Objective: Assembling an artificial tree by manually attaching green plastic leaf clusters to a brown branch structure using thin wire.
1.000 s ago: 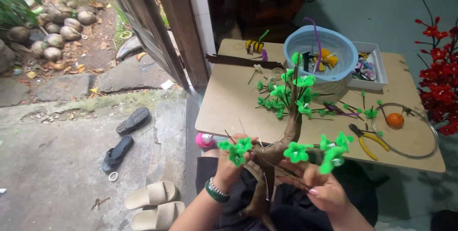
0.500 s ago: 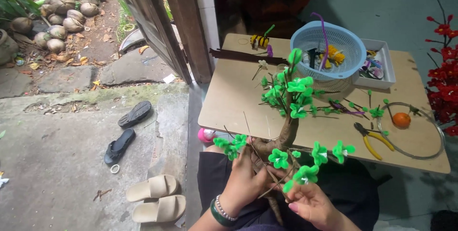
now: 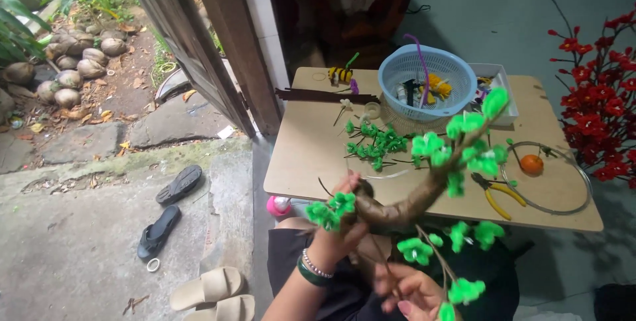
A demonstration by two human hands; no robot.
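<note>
Craft tree held over the table's near edge

The left hand [image 3: 341, 231] has fingers wrapped tight around the brown tree [image 3: 404, 205] trunk; the right hand [image 3: 407, 291], fingers loosely curled, pinches a thin wire branch below, leaves hanging over the lap.

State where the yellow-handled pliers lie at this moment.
In the head view, the pliers lie on the right part of the table, just left of the orange ball and its wire ring.
</note>
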